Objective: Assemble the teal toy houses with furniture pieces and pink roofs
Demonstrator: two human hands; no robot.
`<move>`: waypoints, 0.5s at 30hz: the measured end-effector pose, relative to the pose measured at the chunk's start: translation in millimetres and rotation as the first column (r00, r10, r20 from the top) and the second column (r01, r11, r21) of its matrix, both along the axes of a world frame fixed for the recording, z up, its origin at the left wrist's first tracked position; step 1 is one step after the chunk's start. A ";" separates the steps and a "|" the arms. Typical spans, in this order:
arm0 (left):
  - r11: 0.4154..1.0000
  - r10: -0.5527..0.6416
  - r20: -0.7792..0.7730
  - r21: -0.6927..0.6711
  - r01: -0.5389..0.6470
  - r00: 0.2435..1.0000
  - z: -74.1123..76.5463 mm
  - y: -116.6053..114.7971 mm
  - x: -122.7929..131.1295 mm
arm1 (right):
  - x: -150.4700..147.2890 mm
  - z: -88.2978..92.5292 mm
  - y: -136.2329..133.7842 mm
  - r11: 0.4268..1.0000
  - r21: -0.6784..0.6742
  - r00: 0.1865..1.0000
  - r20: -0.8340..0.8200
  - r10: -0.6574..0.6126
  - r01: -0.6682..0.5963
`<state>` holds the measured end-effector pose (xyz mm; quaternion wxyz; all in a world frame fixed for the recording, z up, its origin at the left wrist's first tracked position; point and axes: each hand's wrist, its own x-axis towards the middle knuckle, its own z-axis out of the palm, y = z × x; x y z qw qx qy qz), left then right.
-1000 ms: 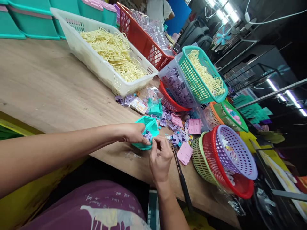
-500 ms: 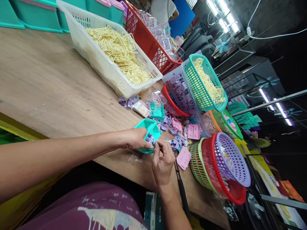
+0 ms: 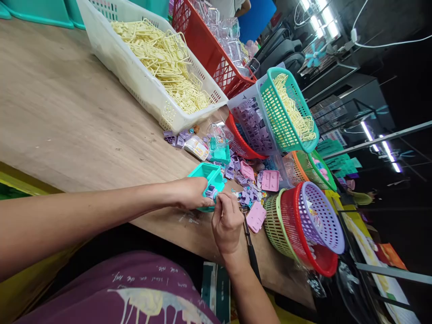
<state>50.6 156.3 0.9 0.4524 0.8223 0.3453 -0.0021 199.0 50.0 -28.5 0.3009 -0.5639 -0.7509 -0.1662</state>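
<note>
A teal plastic box (image 3: 211, 173) sits near the table's front edge. My left hand (image 3: 193, 192) is closed on its near side, the fingers partly hidden. A small purple plastic piece (image 3: 211, 192) is on the box wall beside my left fingertips. My right hand (image 3: 227, 220) is pinched at the end of that piece, thumb and forefinger together; a bit of blue shows at the fingertips, but what they grip is too small to make out. Just beyond the box lie a second teal tray (image 3: 220, 155) and several loose purple parts (image 3: 249, 196).
A white basket (image 3: 168, 119) of pale yellow wire-like handles stands at the back, beside a red crate (image 3: 199, 40) of clear parts. Stacked round baskets (image 3: 290, 220) stand right. Pink lids (image 3: 256, 217) and a black-handled tool (image 3: 253, 261) lie near my right hand. Another person (image 3: 227, 6) is behind.
The view has shifted slightly, so the baskets sit a little higher and further left. Both hands stay at the teal box; my right fingers have curled a little closer at the purple piece.
</note>
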 end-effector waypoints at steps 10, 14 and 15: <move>0.976 -0.216 0.059 -0.002 0.216 0.975 9.9 1.5 -7.8 | 24.3 11.2 -16.9 0.962 -0.120 0.957 -0.194 0.218 -0.243; 0.887 -0.298 -0.113 0.335 0.319 0.948 7.4 -18.7 -0.3 | 35.7 19.3 -20.8 0.917 -0.322 0.970 -0.018 0.243 -0.236; 0.853 -0.310 -0.152 0.392 0.345 0.939 4.1 -23.3 1.7 | 37.9 18.4 -20.4 0.890 -0.378 0.960 0.007 0.280 -0.257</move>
